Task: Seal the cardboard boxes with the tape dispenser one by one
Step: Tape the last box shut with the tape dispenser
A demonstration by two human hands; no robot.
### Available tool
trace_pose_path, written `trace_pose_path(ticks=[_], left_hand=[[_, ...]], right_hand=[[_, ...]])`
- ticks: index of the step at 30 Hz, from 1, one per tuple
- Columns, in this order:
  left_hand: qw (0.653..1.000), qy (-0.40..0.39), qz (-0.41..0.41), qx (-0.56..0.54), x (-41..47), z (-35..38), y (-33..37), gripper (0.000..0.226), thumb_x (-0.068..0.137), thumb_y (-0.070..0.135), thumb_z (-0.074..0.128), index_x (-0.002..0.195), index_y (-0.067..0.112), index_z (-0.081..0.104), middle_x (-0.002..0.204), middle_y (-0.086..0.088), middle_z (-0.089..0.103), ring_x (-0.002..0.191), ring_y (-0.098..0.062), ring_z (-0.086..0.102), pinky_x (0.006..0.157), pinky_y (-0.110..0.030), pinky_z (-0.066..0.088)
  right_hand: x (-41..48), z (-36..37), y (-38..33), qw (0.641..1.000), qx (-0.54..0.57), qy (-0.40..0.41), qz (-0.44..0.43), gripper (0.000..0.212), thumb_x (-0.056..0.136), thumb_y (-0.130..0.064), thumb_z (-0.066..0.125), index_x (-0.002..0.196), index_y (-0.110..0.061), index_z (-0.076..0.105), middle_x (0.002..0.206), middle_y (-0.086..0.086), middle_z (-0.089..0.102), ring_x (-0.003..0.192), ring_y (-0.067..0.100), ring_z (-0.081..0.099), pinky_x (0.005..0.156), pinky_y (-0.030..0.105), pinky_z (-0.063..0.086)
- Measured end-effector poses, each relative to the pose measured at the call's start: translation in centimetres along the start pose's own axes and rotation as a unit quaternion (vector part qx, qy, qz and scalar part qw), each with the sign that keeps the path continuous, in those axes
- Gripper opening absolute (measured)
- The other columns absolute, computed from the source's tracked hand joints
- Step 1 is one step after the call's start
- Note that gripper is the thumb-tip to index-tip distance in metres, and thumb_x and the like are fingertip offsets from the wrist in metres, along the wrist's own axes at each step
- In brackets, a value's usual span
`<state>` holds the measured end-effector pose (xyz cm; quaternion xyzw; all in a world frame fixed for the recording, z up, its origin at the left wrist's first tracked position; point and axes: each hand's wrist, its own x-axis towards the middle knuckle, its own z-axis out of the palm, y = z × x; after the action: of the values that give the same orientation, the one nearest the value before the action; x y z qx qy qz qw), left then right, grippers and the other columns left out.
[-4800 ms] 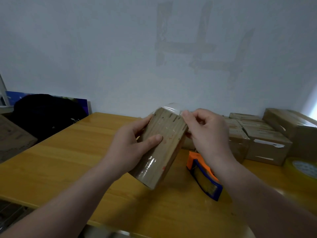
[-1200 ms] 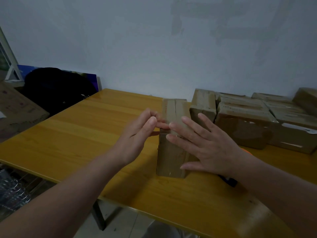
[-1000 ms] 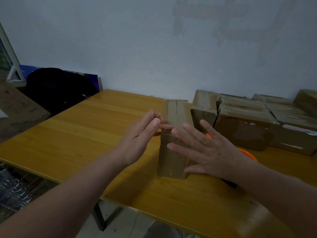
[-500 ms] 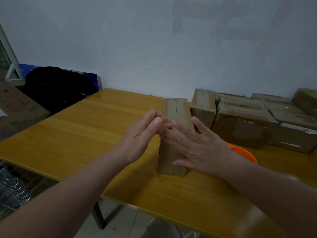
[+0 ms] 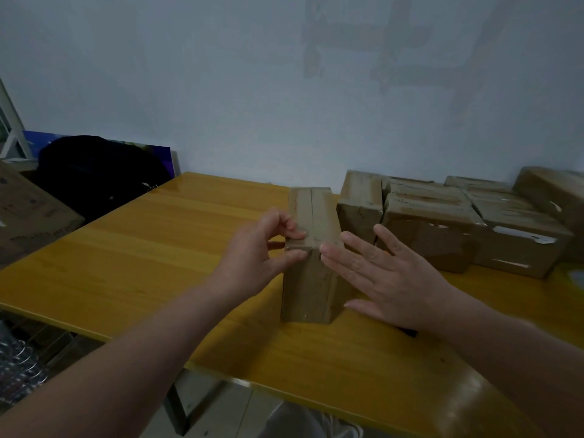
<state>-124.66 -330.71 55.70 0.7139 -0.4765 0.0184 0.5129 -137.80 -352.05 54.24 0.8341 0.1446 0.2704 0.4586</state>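
Note:
A tall narrow cardboard box [image 5: 306, 289] stands upright on the yellow table [image 5: 126, 248], its two top flaps meeting in a seam. My left hand [image 5: 256, 251] pinches the box's near top-left corner, fingers on the top and thumb on the front face. My right hand [image 5: 388, 279] lies open with straight, spread fingers, its fingertips touching the box's near right edge. The tape dispenser is hidden behind my right hand; only a dark bit [image 5: 409, 332] shows under the wrist.
Several more cardboard boxes [image 5: 426, 222] are packed together at the back right against the wall. Off the table's left end are a black bag [image 5: 94, 172] and a large carton [image 5: 28, 213]. The table's front edge runs close below my forearms.
The box, held tilted in the air 4.8 s ago, stands on the table. Over the last second my right hand shifted slightly and covers the orange dispenser. My left fingers closed on the corner.

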Motion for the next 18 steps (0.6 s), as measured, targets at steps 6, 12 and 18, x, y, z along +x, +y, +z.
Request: trace_pose_path(ticks=[6, 12, 18], left_hand=[[0.995, 0.008, 0.004, 0.097, -0.2, 0.3, 0.5, 0.041, 0.072, 0.015, 0.079, 0.100, 0.029, 0.052, 0.105, 0.018, 0.059, 0.103, -0.002, 0.058, 0.089, -0.018, 0.051], [0.963, -0.013, 0.027, 0.267, -0.4, 1.4, 0.7, 0.048, 0.086, 0.014, 0.064, 0.128, 0.031, 0.049, 0.126, 0.015, 0.037, 0.117, -0.007, 0.040, 0.096, -0.026, 0.046], [0.942, 0.028, -0.076, 0.324, 1.7, 4.7, 0.1, 0.065, 0.079, 0.064, 0.058, 0.130, 0.034, 0.031, 0.145, 0.002, 0.015, 0.138, -0.020, 0.017, 0.103, -0.034, 0.038]], right_hand=[[-0.7, -0.4, 0.3, 0.996, 0.069, 0.043, -0.032, 0.070, 0.094, -0.055, 0.043, 0.148, -0.012, 0.032, 0.155, 0.006, 0.029, 0.145, 0.026, 0.019, 0.117, 0.049, 0.012], [-1.2, -1.0, 1.5, 0.975, 0.201, 0.085, -0.033, 0.033, 0.087, -0.022, 0.060, 0.116, -0.009, 0.067, 0.109, 0.009, 0.071, 0.099, 0.023, 0.067, 0.092, 0.038, 0.054], [0.0, 0.7, 2.8, 0.950, 0.277, -0.020, 0.141, 0.029, 0.088, -0.022, 0.044, 0.091, -0.012, 0.072, 0.074, 0.002, 0.066, 0.067, 0.018, 0.060, 0.048, 0.027, 0.050]])
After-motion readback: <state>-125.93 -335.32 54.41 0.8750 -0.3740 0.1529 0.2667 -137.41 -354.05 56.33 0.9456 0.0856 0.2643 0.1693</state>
